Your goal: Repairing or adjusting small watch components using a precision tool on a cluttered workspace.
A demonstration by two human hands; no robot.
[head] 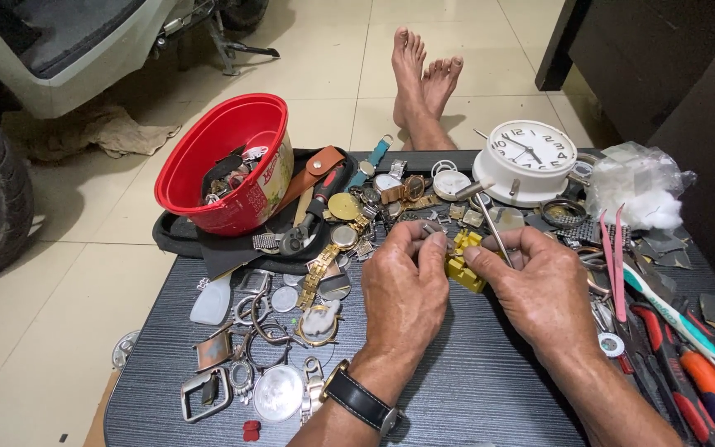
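The left hand (403, 285) and right hand (531, 290) meet near the centre of the dark grey tabletop (473, 389). Both pinch a small yellow tool block (463, 263), held just above the surface: left thumb and forefinger close on its left side, right thumb and forefinger on its right. The right hand also grips a thin metal rod (492, 225), which rises toward the far edge.

Open surface lies only along the near edge, below and between the wrists. The left half carries loose watch cases and buckles (250, 348), reaching close to the left edge. A red bowl (225, 161) sits at the far left corner, overhanging a black cloth (208, 244). A white alarm clock (527, 157) stands at the far edge, right of centre. Pink tweezers (618, 257) and screwdrivers (688, 372) crowd the right edge, just beside the right wrist.
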